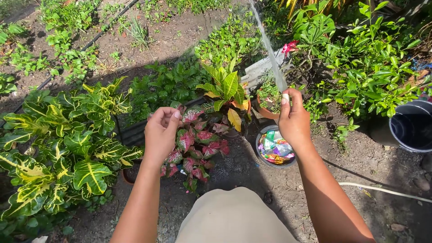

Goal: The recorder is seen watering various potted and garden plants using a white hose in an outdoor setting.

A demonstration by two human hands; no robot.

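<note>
My right hand [293,120] is shut on the end of a hose, thumb pressed over the opening. A thin jet of water [269,45] shoots from it up and away over the plants. My left hand [161,131] hovers with loosely curled fingers and nothing in it, just above a potted plant with red and green leaves [198,144]. Behind that plant grows one with broad green and yellow leaves [227,85]. Between my arms, low in view, is my beige-clad knee [234,216].
A large yellow-veined croton [67,148] fills the left. A round bowl of colourful packets [275,147] sits on the soil under my right hand, by a terracotta pot [265,110]. A dark bucket [411,126] stands far right. A pale hose [387,191] crosses the ground.
</note>
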